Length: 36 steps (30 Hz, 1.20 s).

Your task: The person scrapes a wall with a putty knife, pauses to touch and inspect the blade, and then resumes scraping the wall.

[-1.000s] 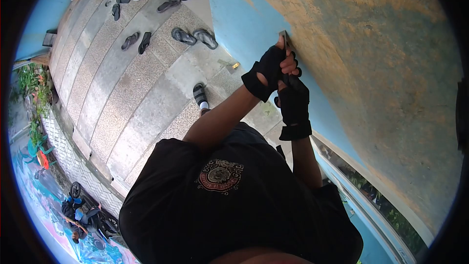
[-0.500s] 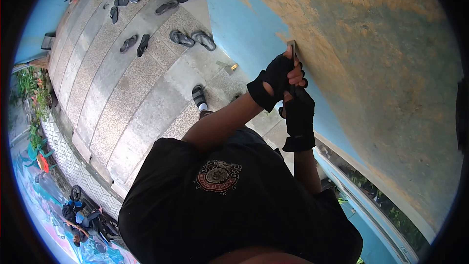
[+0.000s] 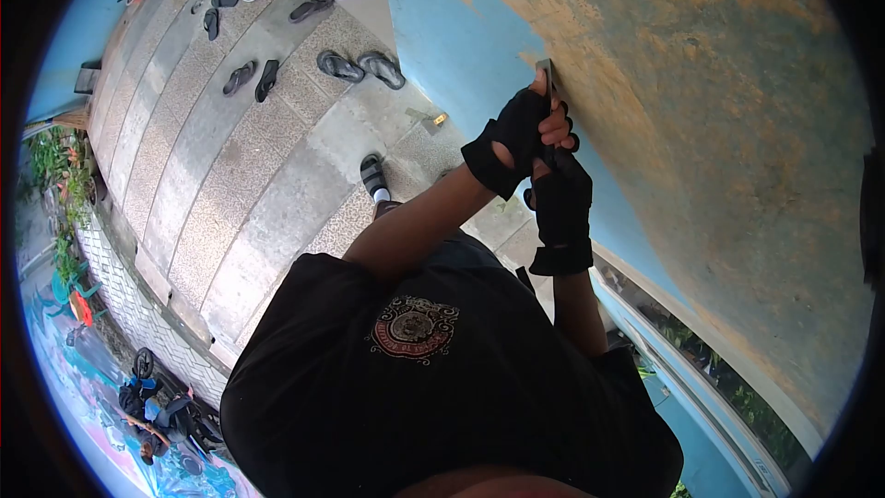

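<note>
Nearest the camera: black short-sleeved T-shirt with a round red-and-gold chest emblem, filling the lower frame. Both arms raised toward the wall. Right hand, in a black fingerless glove, sits lower; grip closed around the bottom of the tool handle, the handle itself hidden inside the fist. Left hand, same kind of glove, stacked directly above and touching the right; grip clamped on the upper handle, bare fingertips curled over it. Narrow grey metal scraper projects from the top of the left fist, blade edge pressed against the curved plaster wall. Blade sits at the boundary between light blue paint and bare ochre-yellow surface. Below the arms, one foot in a dark sandal with white sock stands on the speckled grey stone floor. Small brass-coloured object lies on the floor near the wall base. Farther off, a pair of grey flip-flops, with more loose sandals scattered beyond. At lower left, well apart, a parked motorcycle; green plants along the edge.
</note>
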Each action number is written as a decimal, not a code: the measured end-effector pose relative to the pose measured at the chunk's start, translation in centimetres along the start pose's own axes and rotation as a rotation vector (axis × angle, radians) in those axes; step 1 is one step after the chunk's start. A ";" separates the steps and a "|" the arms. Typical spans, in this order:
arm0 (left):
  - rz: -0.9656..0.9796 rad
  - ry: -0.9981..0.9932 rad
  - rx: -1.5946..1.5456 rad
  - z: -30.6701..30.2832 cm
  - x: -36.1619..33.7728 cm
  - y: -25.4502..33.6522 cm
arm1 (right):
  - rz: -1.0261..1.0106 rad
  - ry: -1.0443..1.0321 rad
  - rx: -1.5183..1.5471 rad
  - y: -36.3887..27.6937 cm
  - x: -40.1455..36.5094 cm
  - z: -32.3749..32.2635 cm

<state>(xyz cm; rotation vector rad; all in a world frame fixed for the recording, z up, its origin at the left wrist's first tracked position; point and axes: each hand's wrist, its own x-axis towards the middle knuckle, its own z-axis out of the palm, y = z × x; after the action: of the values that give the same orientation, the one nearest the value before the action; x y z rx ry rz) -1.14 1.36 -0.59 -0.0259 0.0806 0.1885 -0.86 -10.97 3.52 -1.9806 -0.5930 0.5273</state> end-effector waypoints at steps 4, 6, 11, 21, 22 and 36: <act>-0.028 -0.050 -0.014 -0.7 0.4 0.1 | 0.279 -0.067 0.024 -2.0 0.1 -0.4; -0.007 -0.028 -0.022 -0.7 0.5 0.8 | 0.206 -0.060 0.039 -1.1 0.6 0.1; -0.051 -0.043 0.057 -0.3 0.2 -0.3 | 0.351 -0.028 0.193 -2.3 -0.6 -0.7; -0.056 0.005 0.085 0.6 0.1 -0.2 | 0.238 -0.037 0.032 -1.9 0.0 -0.8; -0.001 0.015 0.003 0.2 0.5 0.5 | 0.119 -0.016 0.067 -0.9 0.6 0.0; -0.085 -0.066 0.023 1.0 0.1 -0.3 | 0.200 0.064 0.153 -2.8 -1.0 -0.4</act>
<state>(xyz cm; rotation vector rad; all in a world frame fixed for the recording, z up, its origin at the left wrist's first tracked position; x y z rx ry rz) -0.92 1.10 0.44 0.0000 0.0162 0.1033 -1.95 -10.70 6.31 -1.9130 -0.3069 0.6100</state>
